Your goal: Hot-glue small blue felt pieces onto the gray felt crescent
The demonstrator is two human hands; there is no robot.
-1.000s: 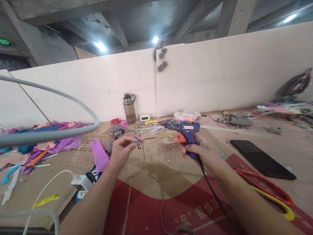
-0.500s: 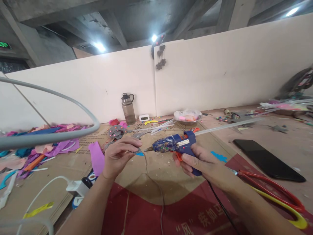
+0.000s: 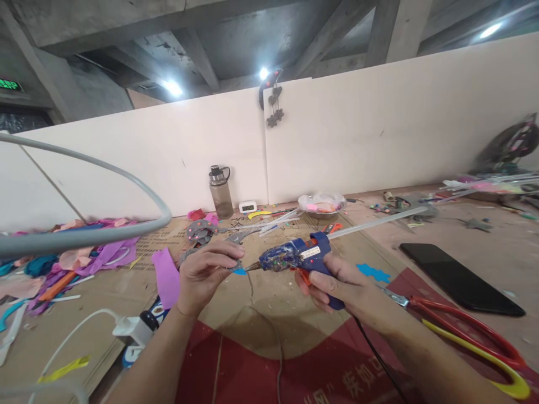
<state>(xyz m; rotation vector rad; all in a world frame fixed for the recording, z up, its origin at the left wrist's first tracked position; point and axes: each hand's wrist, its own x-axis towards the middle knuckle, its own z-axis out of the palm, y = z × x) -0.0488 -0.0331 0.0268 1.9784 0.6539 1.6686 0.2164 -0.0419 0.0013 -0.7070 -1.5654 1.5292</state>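
My right hand (image 3: pixel 332 283) is wrapped round the handle of a blue glue gun (image 3: pixel 290 253), with fingers at its orange trigger. A long clear glue stick (image 3: pixel 379 220) sticks out of the gun's back end. In a pinch, my left hand (image 3: pixel 210 272) holds a small blue piece (image 3: pixel 239 271), mostly hidden by the fingers. The gun's nozzle points left and sits right at that piece; whether they touch I cannot tell. A thin grey cord (image 3: pixel 275 331) hangs or lies below the hands. Another blue cut-out (image 3: pixel 373 273) lies right of the gun.
Red-and-yellow-handled scissors (image 3: pixel 463 325) and a black phone (image 3: pixel 461 278) lie at right. Colourful scraps (image 3: pixel 76 264) and a white plug adapter (image 3: pixel 132 331) are at left. Behind stand a bottle (image 3: pixel 220 193), a small clock (image 3: pixel 247 207) and a bowl (image 3: pixel 322 212). A grey tube (image 3: pixel 126 174) crosses the left side.
The glue gun has moved slightly left, bringing its nozzle closer to the blue piece in my left hand. The view has shifted a little.
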